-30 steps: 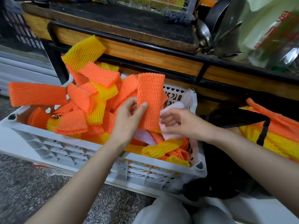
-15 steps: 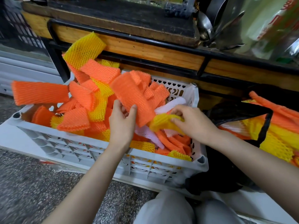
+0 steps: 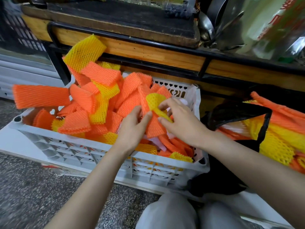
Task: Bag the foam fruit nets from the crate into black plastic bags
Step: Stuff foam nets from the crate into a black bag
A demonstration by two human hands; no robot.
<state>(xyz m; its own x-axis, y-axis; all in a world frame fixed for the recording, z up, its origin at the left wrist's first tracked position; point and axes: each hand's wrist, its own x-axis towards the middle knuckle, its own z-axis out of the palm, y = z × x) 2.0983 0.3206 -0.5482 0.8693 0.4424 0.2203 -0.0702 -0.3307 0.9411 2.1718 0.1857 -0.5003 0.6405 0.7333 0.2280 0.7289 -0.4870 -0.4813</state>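
- The left hand pinches an orange net between thumb and fingers over the right half of the crate. The right hand pinches a yellow net that touches the orange one.
- Both holds look light, at the fingertips. The foam is springy, so I judge that a net could slip out on the way to the bag and land on the floor or in the gap beside the crate.
- The mesh probably snags on its neighbours. The heap of nets rises above the rim, so a quick pull could drag others out with it.
- One orange net overhangs the crate's left end, and a yellow one leans on the frame behind. A knock to the crate could tip either onto the floor.
- The bag's mouth sags and a handle strap crosses it (awkward for a one-handed drop). Nets may catch there or slide back out.
- The crate is grey lattice plastic and sits on the floor. It holds mostly orange nets, some yellow, and a few pale ones low at the right.
- The bag is black and sits just beside the crate's right end. It holds orange and yellow nets and looks fairly full.
- The tabletop behind carries a dark board and some pans.
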